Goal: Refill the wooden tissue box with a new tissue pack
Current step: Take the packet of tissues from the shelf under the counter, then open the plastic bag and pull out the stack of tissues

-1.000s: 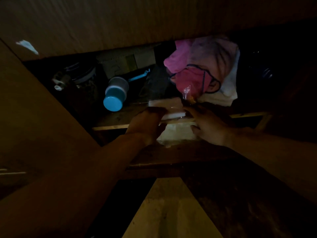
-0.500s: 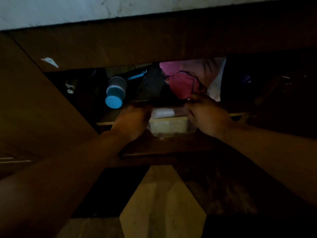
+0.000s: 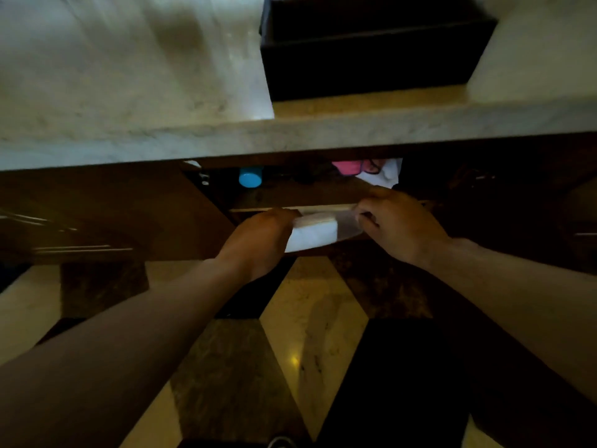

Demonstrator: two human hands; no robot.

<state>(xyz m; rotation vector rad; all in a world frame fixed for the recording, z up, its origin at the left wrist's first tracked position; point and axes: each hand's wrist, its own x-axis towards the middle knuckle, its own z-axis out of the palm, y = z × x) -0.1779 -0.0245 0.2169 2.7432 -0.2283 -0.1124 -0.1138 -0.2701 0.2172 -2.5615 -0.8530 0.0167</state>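
Pulled clear of the shelf, tissue pack (image 3: 315,232) gripped between left hand (image 3: 258,240) and right hand (image 3: 399,226).

A white tissue pack (image 3: 315,233) is wrapped in clear, glossy plastic film. The counter (image 3: 290,137) is seen as pale, veined marble, smooth and faintly shiny. A dark, matt wooden box (image 3: 365,59) is set on it. The cabinet (image 3: 129,205) is made of brown wood. The floor (image 3: 310,334) is laid with polished stone tiles.

marble counter (image 3: 135,92), blue cup (image 3: 250,177), pink cloth (image 3: 347,167), patterned floor (image 3: 310,318)
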